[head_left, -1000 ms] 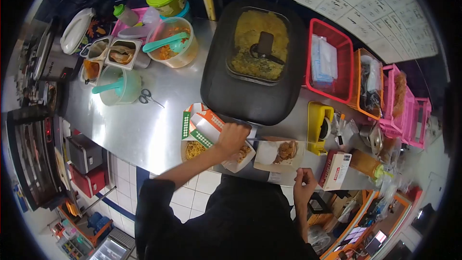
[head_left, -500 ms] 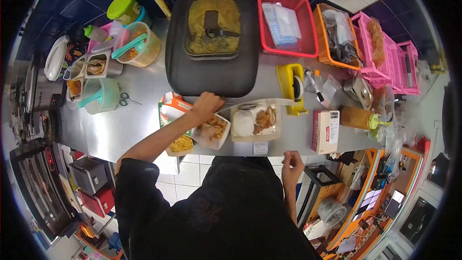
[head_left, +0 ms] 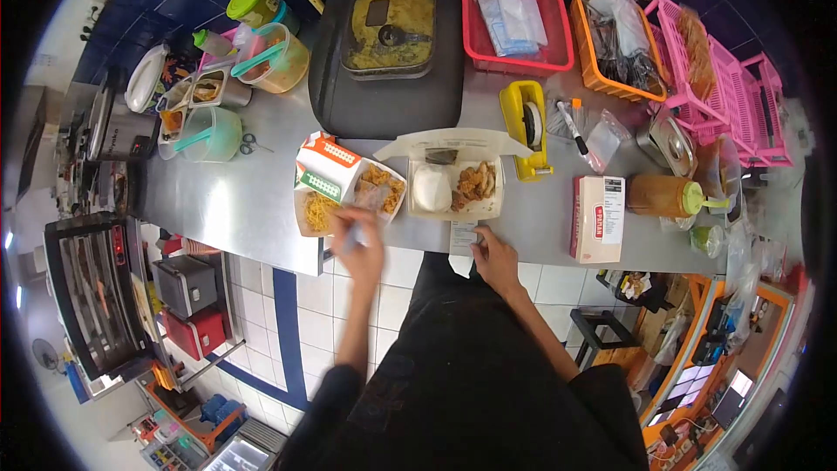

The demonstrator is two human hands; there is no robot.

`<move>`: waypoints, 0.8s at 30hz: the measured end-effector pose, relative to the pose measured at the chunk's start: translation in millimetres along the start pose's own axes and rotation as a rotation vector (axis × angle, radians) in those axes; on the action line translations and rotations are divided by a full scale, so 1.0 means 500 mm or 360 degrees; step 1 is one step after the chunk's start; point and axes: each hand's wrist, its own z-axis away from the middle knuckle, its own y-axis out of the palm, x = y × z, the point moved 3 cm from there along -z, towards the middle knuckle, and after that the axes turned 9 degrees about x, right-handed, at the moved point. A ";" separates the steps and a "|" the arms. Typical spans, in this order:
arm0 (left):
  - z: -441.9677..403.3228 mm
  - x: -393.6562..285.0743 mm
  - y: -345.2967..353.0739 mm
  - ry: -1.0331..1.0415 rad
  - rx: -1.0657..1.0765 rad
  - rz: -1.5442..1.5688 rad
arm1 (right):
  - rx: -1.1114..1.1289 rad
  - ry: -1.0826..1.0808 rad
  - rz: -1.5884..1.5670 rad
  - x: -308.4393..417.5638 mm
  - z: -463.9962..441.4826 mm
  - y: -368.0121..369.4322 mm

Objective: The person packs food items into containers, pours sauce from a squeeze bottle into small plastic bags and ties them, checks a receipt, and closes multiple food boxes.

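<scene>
Head view: blurred left hand (head_left: 357, 242) extends forward, right hand (head_left: 495, 260) curls at a paper slip (head_left: 462, 239); whether fingers clamp is unclear.

Orange and green bands with white patterning light up the flap (head_left: 335, 153)! Yellow glows the dispenser (head_left: 513, 118), red the basket (head_left: 561, 22), pink the rack (head_left: 719, 92). The shirt (head_left: 488, 384) is black, the floor (head_left: 333, 331) white, striped blue!

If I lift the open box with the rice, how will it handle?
The box looks like thin card, so its sides may flex when squeezed. Its lid stands open and would probably flap. The rice and brown pieces sit uncovered, so tilting could well shift them.
</scene>
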 end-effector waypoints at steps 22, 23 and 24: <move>0.265 0.043 0.264 -0.0269 0.0239 -0.0425 | 0.0267 -0.0198 0.0358 -0.017 -0.031 -0.018; 0.265 0.042 0.266 -0.0256 0.0264 -0.0435 | 0.0224 -0.0234 0.0351 -0.015 -0.030 -0.019; 0.264 0.042 0.266 -0.0258 0.0264 -0.0435 | 0.0180 -0.0271 0.0344 -0.014 -0.029 -0.019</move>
